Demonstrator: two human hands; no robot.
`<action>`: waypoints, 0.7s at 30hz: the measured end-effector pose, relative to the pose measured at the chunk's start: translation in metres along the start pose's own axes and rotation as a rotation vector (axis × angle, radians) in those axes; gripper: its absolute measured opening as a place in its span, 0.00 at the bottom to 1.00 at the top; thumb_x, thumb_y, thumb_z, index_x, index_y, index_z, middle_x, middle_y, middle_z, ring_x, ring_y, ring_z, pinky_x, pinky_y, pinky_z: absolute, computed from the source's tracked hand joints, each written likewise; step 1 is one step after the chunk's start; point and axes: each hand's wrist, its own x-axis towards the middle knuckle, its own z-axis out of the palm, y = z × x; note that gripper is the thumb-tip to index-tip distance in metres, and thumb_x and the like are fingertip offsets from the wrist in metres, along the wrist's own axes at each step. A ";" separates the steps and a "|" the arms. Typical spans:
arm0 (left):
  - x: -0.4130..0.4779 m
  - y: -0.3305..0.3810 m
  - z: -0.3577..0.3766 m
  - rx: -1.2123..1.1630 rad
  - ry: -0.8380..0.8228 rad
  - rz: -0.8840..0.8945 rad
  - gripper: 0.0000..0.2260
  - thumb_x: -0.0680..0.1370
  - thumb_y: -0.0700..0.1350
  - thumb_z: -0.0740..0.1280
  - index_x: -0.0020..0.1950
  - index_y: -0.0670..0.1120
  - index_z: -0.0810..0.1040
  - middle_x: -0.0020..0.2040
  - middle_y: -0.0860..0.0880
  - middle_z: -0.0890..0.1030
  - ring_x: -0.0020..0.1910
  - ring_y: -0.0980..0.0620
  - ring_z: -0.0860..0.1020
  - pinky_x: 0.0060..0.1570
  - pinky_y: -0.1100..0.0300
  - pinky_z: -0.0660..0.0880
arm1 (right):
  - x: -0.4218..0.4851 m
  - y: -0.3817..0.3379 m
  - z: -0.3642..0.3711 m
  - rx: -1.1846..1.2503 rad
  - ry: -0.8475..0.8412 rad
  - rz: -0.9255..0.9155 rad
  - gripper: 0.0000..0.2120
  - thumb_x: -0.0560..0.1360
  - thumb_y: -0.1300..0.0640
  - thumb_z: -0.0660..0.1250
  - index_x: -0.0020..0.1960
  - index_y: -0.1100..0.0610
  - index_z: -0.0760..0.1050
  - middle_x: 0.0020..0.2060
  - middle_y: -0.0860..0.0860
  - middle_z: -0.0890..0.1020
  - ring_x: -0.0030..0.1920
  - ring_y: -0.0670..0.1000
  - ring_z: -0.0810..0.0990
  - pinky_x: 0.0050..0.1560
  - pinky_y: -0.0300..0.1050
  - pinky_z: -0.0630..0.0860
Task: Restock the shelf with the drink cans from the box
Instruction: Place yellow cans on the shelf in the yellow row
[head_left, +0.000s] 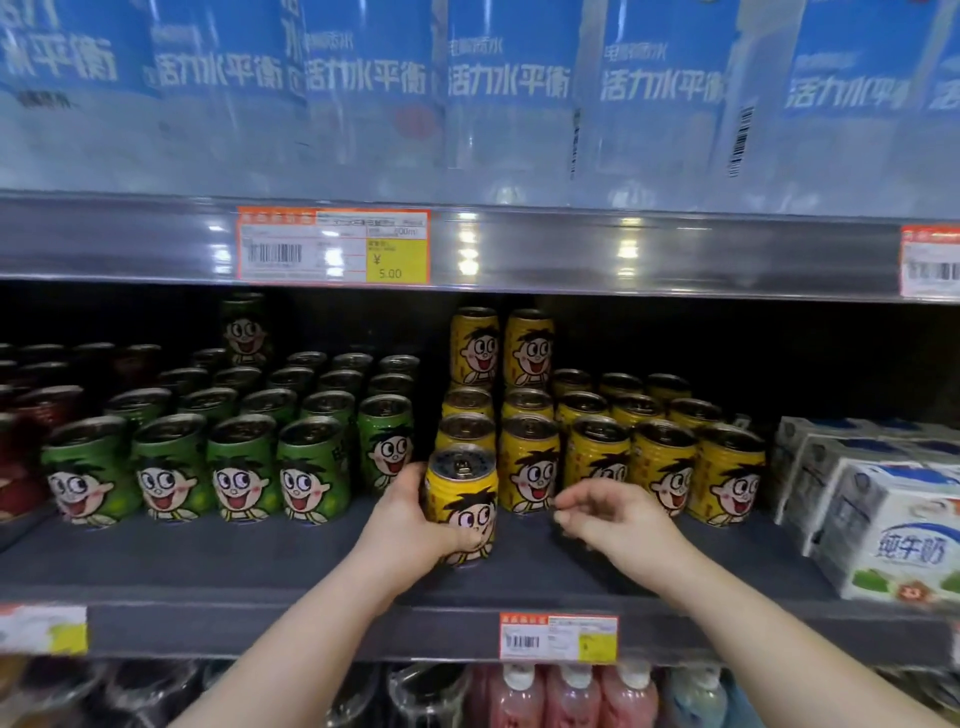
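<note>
Gripped yellow ribbed metal drink can with left hand, fingers wrapped round its left side, thumb across lower front. Positioned can upright at front of dark grey shelf board, directly ahead of leftmost column of matching yellow cans and right of green cans. Held right hand just right of can, not touching, fingers loosely curled, grasping nothing.

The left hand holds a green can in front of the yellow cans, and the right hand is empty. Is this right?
No: the head view shows the can in the left hand is yellow, not green. The right hand is indeed empty.
</note>
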 end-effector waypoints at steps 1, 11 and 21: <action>0.002 0.000 0.000 0.007 0.002 -0.006 0.30 0.64 0.39 0.78 0.61 0.50 0.69 0.54 0.49 0.79 0.51 0.52 0.76 0.49 0.61 0.71 | 0.000 0.000 -0.001 0.001 -0.002 -0.003 0.06 0.72 0.59 0.70 0.42 0.48 0.78 0.42 0.51 0.82 0.49 0.55 0.81 0.47 0.41 0.76; -0.008 0.002 -0.003 -0.030 0.037 -0.039 0.44 0.59 0.47 0.81 0.71 0.50 0.64 0.64 0.47 0.74 0.61 0.49 0.75 0.62 0.51 0.73 | -0.006 -0.009 -0.003 0.023 -0.059 -0.045 0.06 0.73 0.58 0.69 0.44 0.47 0.77 0.46 0.55 0.82 0.50 0.54 0.81 0.46 0.37 0.76; -0.088 -0.023 -0.063 0.179 0.395 -0.098 0.24 0.72 0.49 0.72 0.66 0.49 0.71 0.61 0.53 0.73 0.60 0.57 0.71 0.58 0.61 0.69 | -0.036 -0.069 0.066 -0.077 -0.320 -0.483 0.10 0.72 0.54 0.70 0.47 0.40 0.75 0.46 0.39 0.78 0.48 0.37 0.76 0.48 0.29 0.72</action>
